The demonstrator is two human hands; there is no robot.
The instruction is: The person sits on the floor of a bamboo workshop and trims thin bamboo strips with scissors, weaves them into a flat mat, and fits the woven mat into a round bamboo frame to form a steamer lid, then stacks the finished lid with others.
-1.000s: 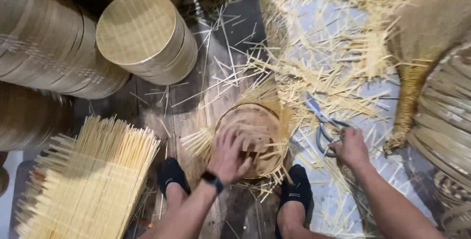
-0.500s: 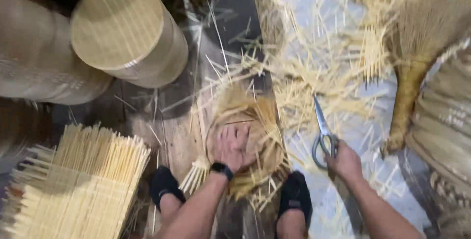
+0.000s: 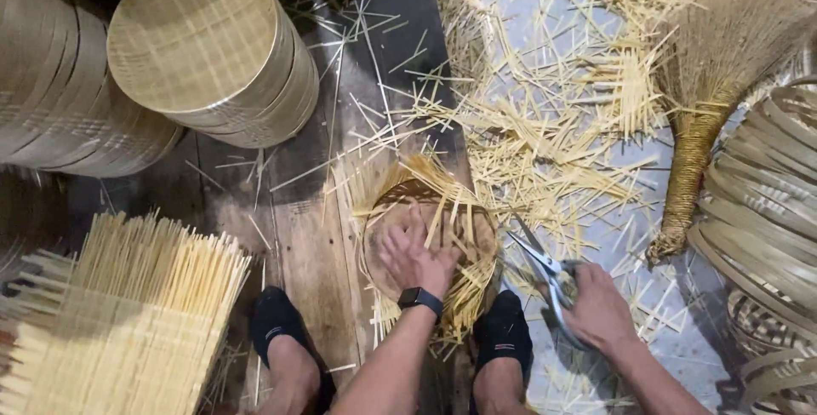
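From the head camera, your left hand lies flat with fingers spread, pressing down on the round woven bamboo tray that sits on the wooden plank between your two feet in black socks. Loose strip ends stick out around the tray's rim. A dark watch sits on that wrist.

Your right hand is closed around the handles of the scissors, whose blades point up and left toward the tray's right edge, just beside it, with the blades slightly apart.

To the left of your feet lies a bundle of bamboo strips. A stack of finished round trays stands at the upper left. Cut bamboo scraps litter the floor to the right, where a straw broom lies near coiled bamboo hoops.
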